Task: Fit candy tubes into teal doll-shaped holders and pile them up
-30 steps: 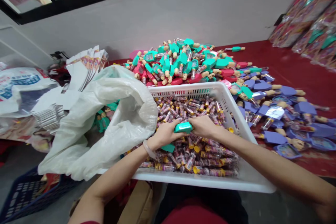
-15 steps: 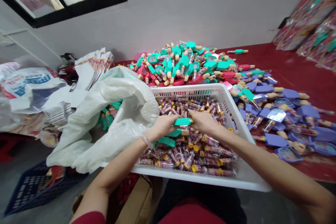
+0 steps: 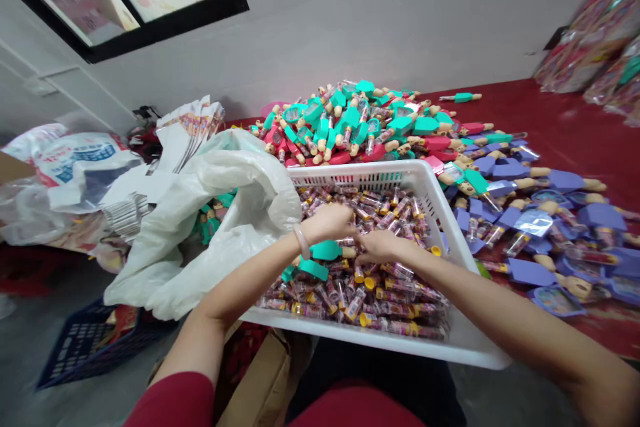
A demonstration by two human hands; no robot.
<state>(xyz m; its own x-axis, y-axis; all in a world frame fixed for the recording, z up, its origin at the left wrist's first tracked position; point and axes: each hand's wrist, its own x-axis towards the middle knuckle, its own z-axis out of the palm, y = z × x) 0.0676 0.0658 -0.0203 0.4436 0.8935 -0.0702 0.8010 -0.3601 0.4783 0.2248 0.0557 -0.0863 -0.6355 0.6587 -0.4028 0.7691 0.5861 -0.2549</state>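
Observation:
A white basket point(image 3: 440, 207) holds many small clear tubes with yellow caps point(image 3: 355, 303). Over its middle, my left hand point(image 3: 327, 222), with a pale bracelet at the wrist, has its fingers curled and blurred; what it holds, if anything, is hidden. Close beside it, my right hand point(image 3: 381, 247) reaches down at the tubes, its fingers bent and partly hidden. Teal paddle-shaped pieces point(image 3: 325, 250) lie on the tubes just below my left hand. A white plastic bag point(image 3: 200, 280) with teal pieces inside leans over the basket's left side.
Behind the basket, teal and red pieces point(image 3: 350, 117) are heaped on a red table point(image 3: 565, 113). Purple pieces point(image 3: 530, 270) spread at the right. White cards point(image 3: 173, 137) and printed bags stand at the left; a blue crate point(image 3: 90, 347) and a cardboard box point(image 3: 260, 387) are below.
The teal piece that was between my hands no longer shows there. My left hand has moved slightly right and up, and my right hand has dropped a little. The view has shifted slightly.

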